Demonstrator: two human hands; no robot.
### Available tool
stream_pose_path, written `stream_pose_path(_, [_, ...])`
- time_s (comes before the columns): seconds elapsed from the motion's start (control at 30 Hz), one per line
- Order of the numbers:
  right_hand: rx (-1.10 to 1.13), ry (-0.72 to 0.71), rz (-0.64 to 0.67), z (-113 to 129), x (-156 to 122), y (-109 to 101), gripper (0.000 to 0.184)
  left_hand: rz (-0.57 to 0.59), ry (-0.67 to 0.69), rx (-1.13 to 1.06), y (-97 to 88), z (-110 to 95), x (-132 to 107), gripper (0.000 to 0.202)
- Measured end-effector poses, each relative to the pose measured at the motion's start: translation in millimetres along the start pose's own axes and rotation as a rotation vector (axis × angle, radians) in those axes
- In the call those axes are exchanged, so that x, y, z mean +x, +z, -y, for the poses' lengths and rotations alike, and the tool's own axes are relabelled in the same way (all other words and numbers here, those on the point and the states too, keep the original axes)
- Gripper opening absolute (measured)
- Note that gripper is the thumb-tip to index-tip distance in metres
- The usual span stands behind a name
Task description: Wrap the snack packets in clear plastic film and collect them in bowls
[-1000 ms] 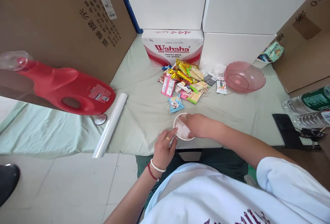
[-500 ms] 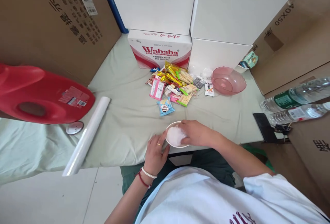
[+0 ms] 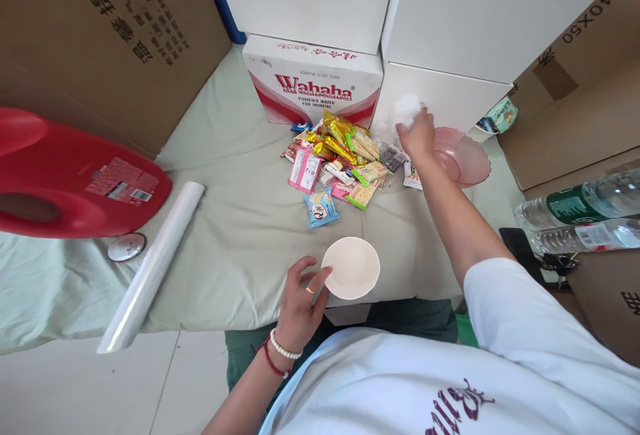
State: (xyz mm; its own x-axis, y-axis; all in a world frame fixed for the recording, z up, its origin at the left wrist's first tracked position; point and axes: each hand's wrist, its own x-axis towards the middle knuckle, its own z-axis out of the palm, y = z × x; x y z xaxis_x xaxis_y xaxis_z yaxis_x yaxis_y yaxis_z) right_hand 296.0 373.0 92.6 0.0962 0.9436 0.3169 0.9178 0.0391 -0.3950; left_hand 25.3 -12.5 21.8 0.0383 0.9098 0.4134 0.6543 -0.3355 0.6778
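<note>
My left hand (image 3: pixel 303 301) is at the left rim of a white bowl (image 3: pixel 353 268), its index finger over the edge and its thumb close against the outside. The bowl stands near the table's front edge with nothing in it. Stretched far forward, my right hand (image 3: pixel 417 135) pinches a crumpled white wad (image 3: pixel 407 107) in front of the white box. Clear crumpled plastic (image 3: pixel 384 131) lies just left of that hand. A pink see-through bowl (image 3: pixel 463 158) stands to its right, partly hidden by my forearm.
Wrapped snacks (image 3: pixel 340 161) are heaped before the Wahaba-style printed carton (image 3: pixel 315 91). On the left are a red jug (image 3: pixel 75 181), a round lid (image 3: pixel 127 247) and a plastic film roll (image 3: pixel 153 268). Bottles (image 3: pixel 575 208) and a black phone-like object (image 3: pixel 520 248) lie right.
My right hand has lifted the white wad out of the white bowl and carried it forward and right, beside the pink bowl. My left hand has stayed at the white bowl's rim.
</note>
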Motion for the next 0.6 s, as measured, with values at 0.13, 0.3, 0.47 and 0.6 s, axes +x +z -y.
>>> stream_pose_path(0.13, [-0.105, 0.198, 0.197, 6, 10, 45, 0.073, -0.034, 0.021, -0.057, -7.7, -12, 3, 0.029])
stream_pose_path(0.3, [0.041, 0.288, 0.229, 15, -3, 28, 0.107, -0.006, 0.017, -0.098, -14.7, -29, 5, 0.024])
stream_pose_path(0.47, [0.103, 0.082, 0.113, 8, -67, -46, 0.092, 0.019, 0.056, -0.066, -5.4, -38, 5, 0.019])
stream_pose_path(0.6, [0.367, -0.482, 0.293, -6, -179, -115, 0.041, 0.023, 0.067, -0.092, 6.9, -48, 8, 0.016])
